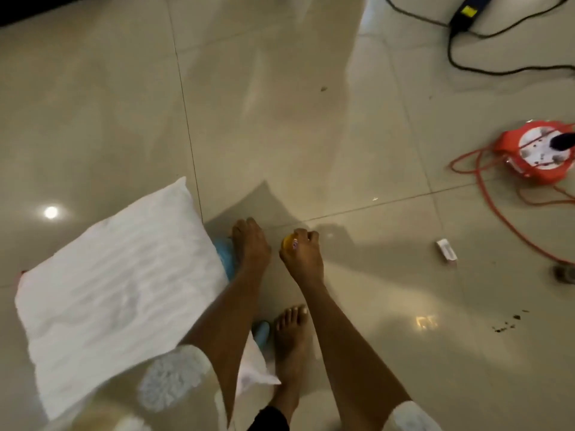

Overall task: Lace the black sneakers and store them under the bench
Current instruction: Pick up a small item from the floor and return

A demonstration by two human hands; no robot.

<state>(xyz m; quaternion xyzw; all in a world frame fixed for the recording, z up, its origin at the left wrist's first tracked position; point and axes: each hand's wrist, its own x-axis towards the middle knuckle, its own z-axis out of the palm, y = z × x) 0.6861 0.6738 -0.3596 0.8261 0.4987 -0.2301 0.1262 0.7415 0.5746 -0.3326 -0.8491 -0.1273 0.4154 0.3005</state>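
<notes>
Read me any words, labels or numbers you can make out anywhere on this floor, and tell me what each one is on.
None can be read.
Small white box: printing too blurred.
Black device: yellow label, too small to read.
Orange cable reel: no legible marking.
White pillow: no text.

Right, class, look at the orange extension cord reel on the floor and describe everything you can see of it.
The orange extension cord reel lies flat on the glossy tiled floor at the right edge of the view, partly cut off. Its casing looks like orange plastic around a round white face with sockets. A dark plug sits in the face. Its thin orange cord loops loosely beside it and trails toward the lower right. Neither hand touches it.
</notes>
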